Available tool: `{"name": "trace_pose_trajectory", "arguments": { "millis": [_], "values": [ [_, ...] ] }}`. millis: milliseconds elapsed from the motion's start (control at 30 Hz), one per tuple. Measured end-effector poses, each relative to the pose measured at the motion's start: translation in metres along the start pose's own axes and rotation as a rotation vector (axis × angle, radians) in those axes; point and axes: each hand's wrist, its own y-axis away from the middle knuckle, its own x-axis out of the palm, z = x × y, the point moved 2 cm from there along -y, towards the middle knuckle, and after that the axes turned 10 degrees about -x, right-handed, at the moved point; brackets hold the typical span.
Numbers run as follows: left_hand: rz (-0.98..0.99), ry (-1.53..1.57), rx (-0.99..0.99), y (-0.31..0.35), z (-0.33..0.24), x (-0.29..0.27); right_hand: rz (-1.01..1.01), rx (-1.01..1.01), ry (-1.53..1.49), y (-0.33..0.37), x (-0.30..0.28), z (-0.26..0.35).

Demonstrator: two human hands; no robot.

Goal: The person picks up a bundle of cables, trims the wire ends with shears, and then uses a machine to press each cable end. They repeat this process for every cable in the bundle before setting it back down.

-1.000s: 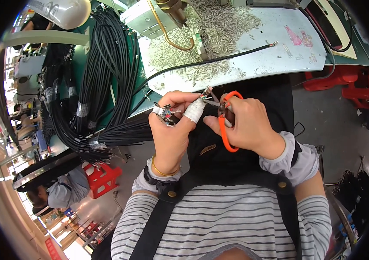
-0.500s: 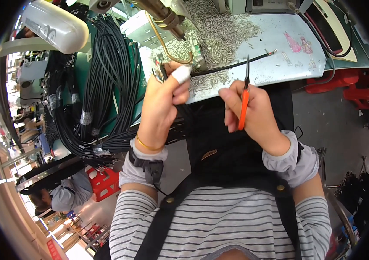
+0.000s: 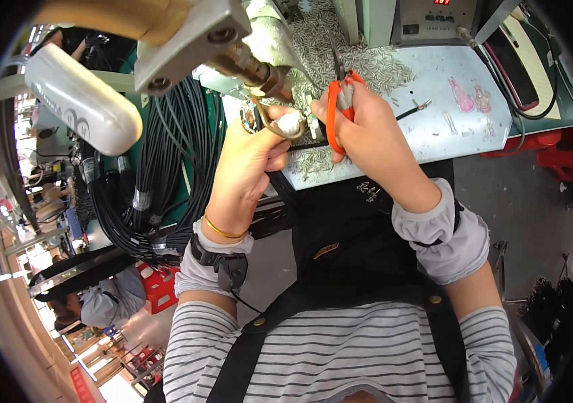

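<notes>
My left hand (image 3: 249, 151) is closed beside a small metal fixture (image 3: 312, 121), under the machine's nozzle. It pinches the end of a black cable whose thin wires (image 3: 251, 119) show by the fingers; a white cover wraps one fingertip. A curved brass tube (image 3: 264, 115) crosses in front of the fingers. My right hand (image 3: 370, 127) is wrapped round orange-handled pliers (image 3: 332, 117), their dark slim jaws pointing away from me. Its fingertips reach the right side of the fixture. Behind that hand lies a black cable with a stripped end (image 3: 424, 106), its middle hidden.
Loose small metal pins (image 3: 384, 70) cover much of the metal worktop (image 3: 434, 134). Bundled black cables (image 3: 172, 148) lie on the left. The machine head (image 3: 192, 47) overhangs the left hand. A control box (image 3: 437, 23) stands at the back, a phone (image 3: 508, 54) at the right.
My right hand has moved left and away from me to the fixture, turning the pliers. My left hand stays by the fixture. The machine looks nearer as the view shifted.
</notes>
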Motion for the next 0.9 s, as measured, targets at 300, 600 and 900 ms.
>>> {"name": "trace_pose_trajectory", "arguments": {
  "millis": [300,600,900],
  "values": [
    [-0.056,-0.02,-0.023,0.004,-0.002,0.0,-0.019,-0.078,0.055,0.003,0.0,-0.015],
    [-0.074,-0.017,0.017,0.005,-0.001,0.004,-0.03,-0.026,-0.069,0.005,0.001,-0.009],
    [-0.014,-0.069,-0.02,0.006,0.0,-0.003,0.0,0.038,-0.1,0.005,0.001,-0.005]
  ]
}}
